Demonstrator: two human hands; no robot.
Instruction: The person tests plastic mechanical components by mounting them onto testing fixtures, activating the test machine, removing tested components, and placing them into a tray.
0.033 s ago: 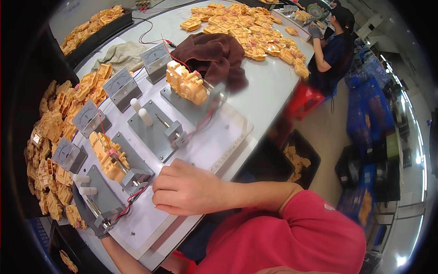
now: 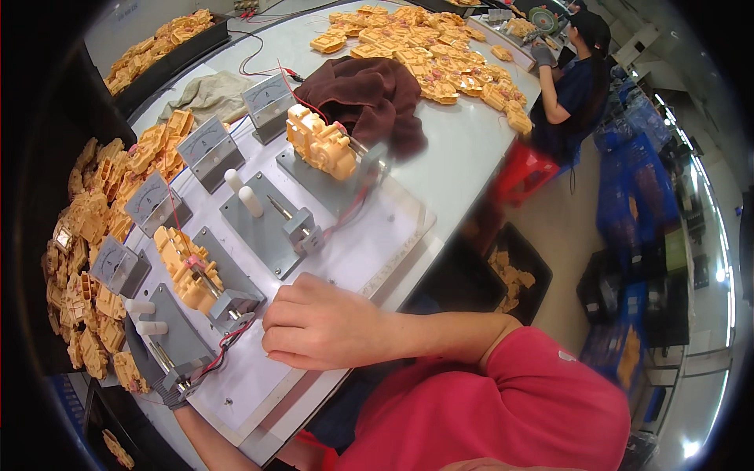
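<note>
Shifted nothing since earlier, kept bare right hand curled, hiding any pinch, right of nearer blocky yellow plastic housing slanting away leftward.

My gloved left hand: mostly hidden behind nearest grey fixture. My right hand: fingertips tucked from sight.

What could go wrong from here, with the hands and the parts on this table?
The right hand is close to the red and black wires, so it might catch and pull them. The yellow parts are heaped beside the meters; a bump could perhaps make some slide.
</note>
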